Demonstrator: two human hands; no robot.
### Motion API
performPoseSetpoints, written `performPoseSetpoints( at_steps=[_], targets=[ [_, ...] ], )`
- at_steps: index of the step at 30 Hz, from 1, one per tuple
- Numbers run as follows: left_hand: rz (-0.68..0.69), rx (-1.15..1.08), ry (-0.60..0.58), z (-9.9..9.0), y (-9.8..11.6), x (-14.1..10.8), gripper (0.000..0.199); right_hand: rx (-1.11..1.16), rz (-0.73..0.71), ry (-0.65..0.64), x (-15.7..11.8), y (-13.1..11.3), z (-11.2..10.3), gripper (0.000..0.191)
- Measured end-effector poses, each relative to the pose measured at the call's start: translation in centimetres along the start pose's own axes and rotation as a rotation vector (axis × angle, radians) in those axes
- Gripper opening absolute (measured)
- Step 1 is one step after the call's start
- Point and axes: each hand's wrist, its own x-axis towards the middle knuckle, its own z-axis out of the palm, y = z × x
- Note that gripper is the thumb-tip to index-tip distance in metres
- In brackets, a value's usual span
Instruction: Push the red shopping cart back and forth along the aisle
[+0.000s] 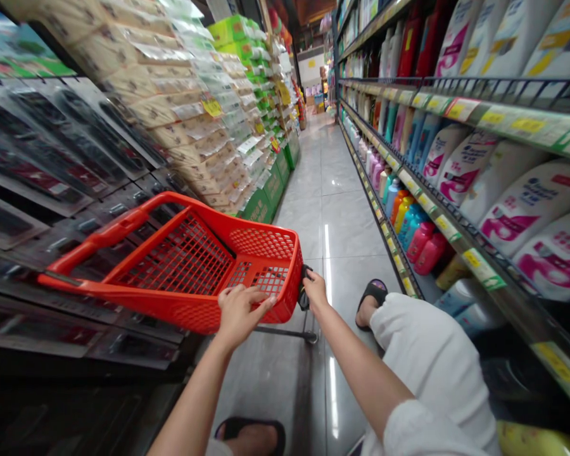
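Note:
A red plastic shopping cart (171, 297) with a lattice basket stands crosswise in front of me, its handle at the left. No goods show inside the basket. My left hand (242, 310) rests over the near rim, fingers curled on the edge and thumb along the side. My right hand (315, 291) closes on a small black piece (304, 292) at the basket's right end; its exact kind is hard to make out. Below the basket a metal frame bar and a caster wheel (310, 337) show.
Shelves of shampoo bottles (522, 196) line the right side. Stacked packs of paper goods (171, 95) and hanging packaged goods (71, 139) stand at the left. A grey tiled aisle (320, 177) runs ahead. My knee (427, 348) and sandalled feet are close to the cart.

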Motion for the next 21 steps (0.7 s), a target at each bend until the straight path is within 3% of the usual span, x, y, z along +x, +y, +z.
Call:
performPoseSetpoints(
  at_steps=[4,6,8,10,14,17,21],
  targets=[
    [0.001,0.004,0.008,0.3,0.1,0.1,0.039,-0.035,-0.078,-0.005,0.7,-4.6,0.9,0.057],
    [-0.003,-0.001,0.023,0.4,0.2,0.1,0.038,-0.117,-0.174,-0.006,0.6,-5.2,0.8,0.061],
    [-0.012,0.001,0.033,0.6,0.3,0.2,0.038,-0.221,-0.215,0.043,-0.5,-4.0,0.5,0.063],
    [-0.023,0.013,0.033,0.7,0.3,0.4,0.039,-0.285,-0.169,0.093,-2.3,-1.8,0.0,0.061],
    [-0.057,0.037,0.023,0.6,0.3,1.0,0.043,-0.226,-0.064,0.015,-5.7,0.9,-0.2,0.051],
    [-0.072,0.047,0.012,0.5,0.5,1.5,0.044,-0.119,-0.081,0.004,-6.4,-1.5,0.6,0.053],
    [-0.067,0.053,0.016,0.6,0.9,1.8,0.047,-0.091,-0.255,0.008,-5.4,-6.2,1.5,0.069]
  ],
)
